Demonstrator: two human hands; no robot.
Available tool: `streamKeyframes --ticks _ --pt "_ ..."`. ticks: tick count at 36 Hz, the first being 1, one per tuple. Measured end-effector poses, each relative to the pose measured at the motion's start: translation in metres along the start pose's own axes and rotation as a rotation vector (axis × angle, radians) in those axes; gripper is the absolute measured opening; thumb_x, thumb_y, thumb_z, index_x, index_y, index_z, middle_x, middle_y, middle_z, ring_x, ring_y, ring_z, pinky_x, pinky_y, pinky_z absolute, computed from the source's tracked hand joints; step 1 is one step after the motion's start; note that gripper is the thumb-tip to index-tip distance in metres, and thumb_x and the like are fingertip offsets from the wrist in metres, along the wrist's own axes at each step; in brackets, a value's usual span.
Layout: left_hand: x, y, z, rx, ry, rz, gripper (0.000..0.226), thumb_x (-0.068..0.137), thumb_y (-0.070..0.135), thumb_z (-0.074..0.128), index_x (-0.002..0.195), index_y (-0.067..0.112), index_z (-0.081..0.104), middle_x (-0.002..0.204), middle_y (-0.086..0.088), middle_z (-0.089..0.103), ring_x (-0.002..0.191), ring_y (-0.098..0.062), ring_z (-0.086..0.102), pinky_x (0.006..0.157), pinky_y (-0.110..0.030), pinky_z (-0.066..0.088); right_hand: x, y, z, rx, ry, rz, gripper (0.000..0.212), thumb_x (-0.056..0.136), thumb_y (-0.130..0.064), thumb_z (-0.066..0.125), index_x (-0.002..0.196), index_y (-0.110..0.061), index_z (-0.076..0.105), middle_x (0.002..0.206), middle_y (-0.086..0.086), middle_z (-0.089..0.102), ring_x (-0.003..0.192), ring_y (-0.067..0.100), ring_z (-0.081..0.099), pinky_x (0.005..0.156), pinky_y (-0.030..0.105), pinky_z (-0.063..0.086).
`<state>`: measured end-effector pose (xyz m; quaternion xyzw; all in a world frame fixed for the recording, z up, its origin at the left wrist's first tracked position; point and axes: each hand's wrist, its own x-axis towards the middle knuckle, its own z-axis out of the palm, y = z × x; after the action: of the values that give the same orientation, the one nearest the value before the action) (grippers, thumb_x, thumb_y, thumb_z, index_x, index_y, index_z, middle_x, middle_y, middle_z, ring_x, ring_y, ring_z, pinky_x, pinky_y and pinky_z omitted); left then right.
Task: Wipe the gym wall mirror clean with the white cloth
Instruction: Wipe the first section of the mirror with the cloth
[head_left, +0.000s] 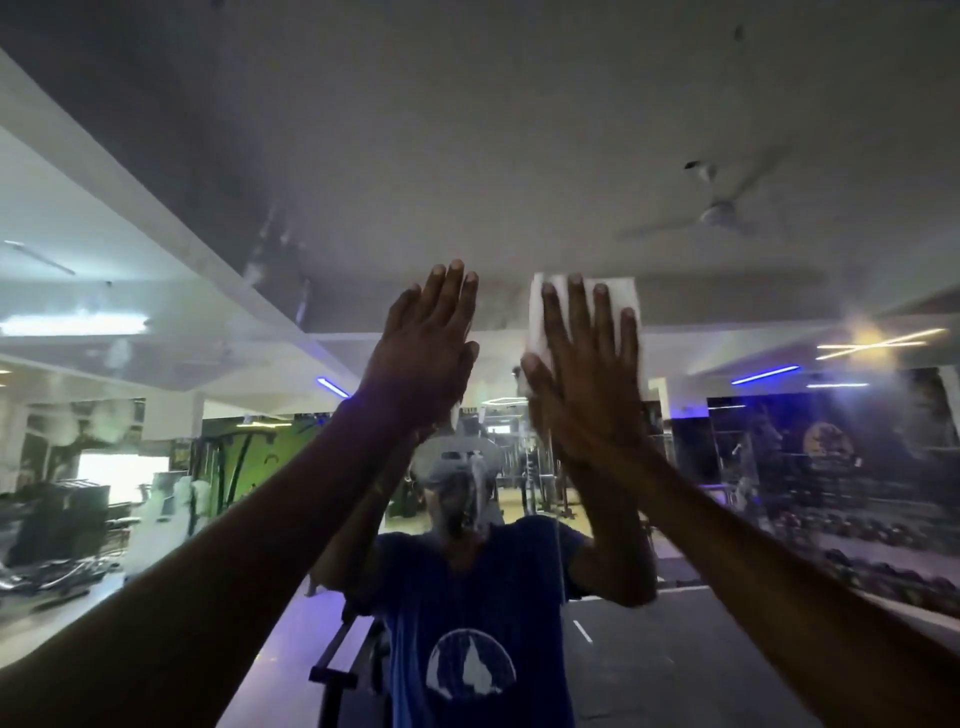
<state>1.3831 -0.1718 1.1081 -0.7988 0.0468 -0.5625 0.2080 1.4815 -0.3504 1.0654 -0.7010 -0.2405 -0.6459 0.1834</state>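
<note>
Both arms are raised in front of the person, and both hands are flat against the mirror, which fills almost the whole view; the right hand has its fingers spread wide and straight, and it presses the white cloth against the glass; the cloth is folded into a rectangle, and its upper edge and right side show behind the fingers, while the thumb lies over its lower left corner. The left hand is just beside it, to the left, at about the same height; its fingers are straight and close together, pointing up, and it holds nothing; the palm seems to rest on the glass, though I cannot tell how firmly.

The two hands are near each other but apart, with a narrow gap between them. Below them the mirror shows the person's reflection in a blue shirt with a white round print on the chest. Higher on the glass, to the left of the hands, there are pale smears and streaks; some cloudy marks also show at the far left. In the reflection a ceiling fan is at the upper right, long ceiling lights shine at the left, and gym machines stand in the background.
</note>
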Motion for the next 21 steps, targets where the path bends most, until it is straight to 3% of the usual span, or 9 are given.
streamKeyframes --ticks 5,9,12,15,18,21 --pt "-0.012 0.009 0.0 0.034 -0.024 -0.025 0.077 0.1 0.041 0.014 0.167 0.003 0.01 0.174 -0.018 0.003 0.162 -0.034 0.005 0.13 -0.049 0.01 -0.132 -0.001 0.006 0.071 -0.12 -0.047 0.08 0.106 -0.065 0.005 0.17 -0.017 0.011 0.178 0.012 0.0 0.164 0.035 0.0 0.128 0.066 0.01" --pt "-0.014 0.011 0.005 -0.002 0.006 -0.037 0.079 0.098 0.043 0.013 0.166 0.003 0.013 0.174 -0.018 0.007 0.162 -0.035 0.008 0.128 -0.051 0.012 -0.057 0.026 -0.002 0.01 -0.115 -0.101 0.078 0.105 -0.066 0.001 0.171 -0.026 0.008 0.178 0.009 -0.002 0.164 0.033 -0.003 0.129 0.063 0.007" --pt "-0.016 0.012 0.008 0.002 0.021 -0.043 0.077 0.1 0.042 0.013 0.167 0.004 0.011 0.175 -0.017 0.005 0.162 -0.034 0.006 0.129 -0.049 0.008 0.041 0.038 -0.011 -0.048 -0.05 -0.052 0.078 0.105 -0.066 0.0 0.171 -0.026 0.014 0.178 0.009 0.006 0.164 0.033 0.004 0.131 0.058 0.005" --pt "-0.016 0.012 0.008 -0.015 0.025 -0.058 0.078 0.099 0.044 0.011 0.167 0.007 0.009 0.175 -0.013 0.002 0.163 -0.03 0.002 0.129 -0.047 0.005 0.079 0.034 -0.014 -0.07 -0.005 0.008 0.076 0.104 -0.063 0.006 0.171 -0.027 0.01 0.178 0.008 0.005 0.165 0.032 0.001 0.131 0.055 0.001" --pt "-0.018 0.015 0.009 -0.018 0.023 -0.089 0.077 0.099 0.043 0.013 0.167 0.007 0.01 0.175 -0.013 0.003 0.163 -0.029 0.002 0.13 -0.046 0.005 0.026 0.022 -0.006 -0.028 0.02 -0.016 0.072 0.108 -0.06 0.013 0.171 -0.027 0.003 0.178 0.009 -0.005 0.164 0.032 -0.007 0.131 0.059 0.002" --pt "-0.02 0.028 0.008 -0.009 0.056 -0.124 0.078 0.097 0.04 0.014 0.165 0.001 0.018 0.173 -0.021 0.013 0.162 -0.035 0.011 0.128 -0.051 0.015 -0.072 0.019 -0.003 0.025 -0.079 -0.093 0.074 0.106 -0.061 0.005 0.171 -0.026 0.003 0.178 0.009 -0.009 0.164 0.032 -0.009 0.131 0.061 0.001"
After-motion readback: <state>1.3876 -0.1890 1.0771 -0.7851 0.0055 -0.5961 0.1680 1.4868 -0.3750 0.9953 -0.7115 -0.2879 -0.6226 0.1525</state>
